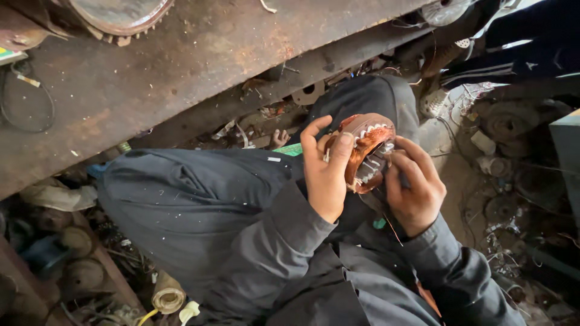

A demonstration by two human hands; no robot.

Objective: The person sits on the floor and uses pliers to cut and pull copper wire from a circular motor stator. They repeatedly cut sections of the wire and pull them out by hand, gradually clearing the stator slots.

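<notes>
My left hand [326,175] comes up from the lower middle of the view, the wrist bent back and the palm turned toward my right. Its fingers curl over the near edge of a round copper-wound coil [365,151], thumb pointing up along the rim, so the hand is closed around that side and gripping it. The coil sits between my two hands, tilted, with its open face toward my right hand; pale strips show between the reddish windings.

My right hand [414,187] rises from the lower right, the knuckles toward me, the fingers bunched and pressed against the coil's lower right edge. Whether they pinch a wire, a small tool or only the winding itself, I cannot tell, since the fingertips are tucked behind the hand. A thin strand [393,226] trails down from under that hand.

Both dark sleeves run out of the bottom of the frame. Below my hands lie my knees in dark trousers [187,205]. Beyond my left hand, a rusty metal bench [181,66] crosses the top of the view, cut off by the edge. To the right of my right hand the ground is a heap of scrap parts [507,181], too jumbled to separate.
</notes>
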